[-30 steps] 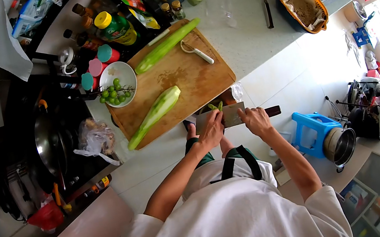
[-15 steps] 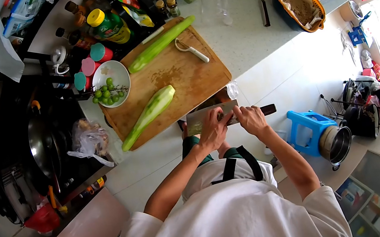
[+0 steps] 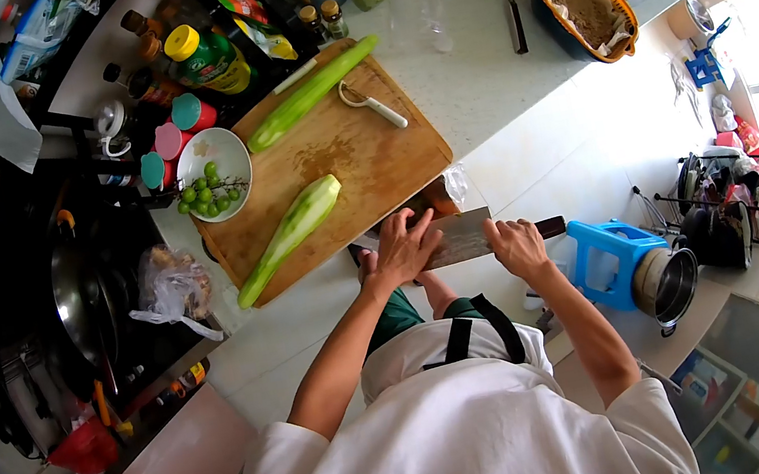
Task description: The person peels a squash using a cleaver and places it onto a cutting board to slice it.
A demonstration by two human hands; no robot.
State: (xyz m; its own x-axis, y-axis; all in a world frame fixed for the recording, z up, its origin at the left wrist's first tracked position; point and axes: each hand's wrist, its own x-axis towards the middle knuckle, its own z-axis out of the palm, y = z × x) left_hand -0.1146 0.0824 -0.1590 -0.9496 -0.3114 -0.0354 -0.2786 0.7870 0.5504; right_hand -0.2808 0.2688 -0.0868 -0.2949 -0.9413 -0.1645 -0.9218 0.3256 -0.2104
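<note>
A cleaver with a wide metal blade and a dark handle is held level in front of my body, off the near edge of the counter. My right hand is closed around it where handle and blade meet. At the blade's left end is my left hand, its fingers spread apart and touching or very near the metal. Beyond my hands lies a wooden cutting board. One peeled pale-green gourd rests on its near left part, and a longer one along the far side. A white peeler lies beside that.
A white bowl of green grapes overlaps the board's left edge. Behind it stand lidded jars and a yellow-capped bottle. A stove with a wok is at left. An orange-rimmed basket and blue stool are at right.
My left hand has slid leftward along the blade, from its middle to its left end, and its fingers have spread. My right hand and the cleaver have shifted slightly right and down.
</note>
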